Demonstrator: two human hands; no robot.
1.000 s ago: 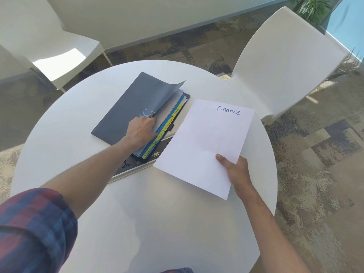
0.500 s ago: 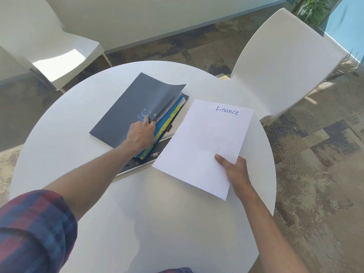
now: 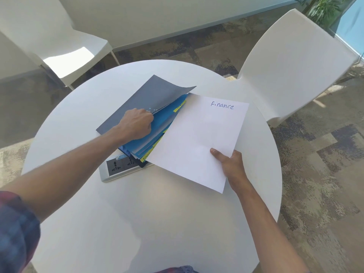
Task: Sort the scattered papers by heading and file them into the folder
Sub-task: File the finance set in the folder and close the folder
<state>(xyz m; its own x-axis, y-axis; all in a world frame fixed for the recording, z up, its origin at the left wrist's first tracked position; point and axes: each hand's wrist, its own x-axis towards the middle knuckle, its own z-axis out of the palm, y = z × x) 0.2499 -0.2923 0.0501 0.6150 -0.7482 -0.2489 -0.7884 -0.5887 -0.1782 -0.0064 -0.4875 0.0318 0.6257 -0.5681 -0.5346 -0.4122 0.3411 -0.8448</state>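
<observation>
One folder (image 3: 141, 99), one sheet (image 3: 197, 138), two hands

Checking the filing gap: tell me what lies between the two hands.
In the head view, blue divider pages with yellow tabs and the Finance sheet span between left hand and right hand.

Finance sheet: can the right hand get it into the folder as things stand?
Probably yes. The left hand holds the folder cover up, exposing blue dividers, and the Finance sheet in the right hand already overlaps their edge.

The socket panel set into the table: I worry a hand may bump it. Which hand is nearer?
Left. The left hand hovers just beyond the socket panel; the right hand is farther off, rightward.
</observation>
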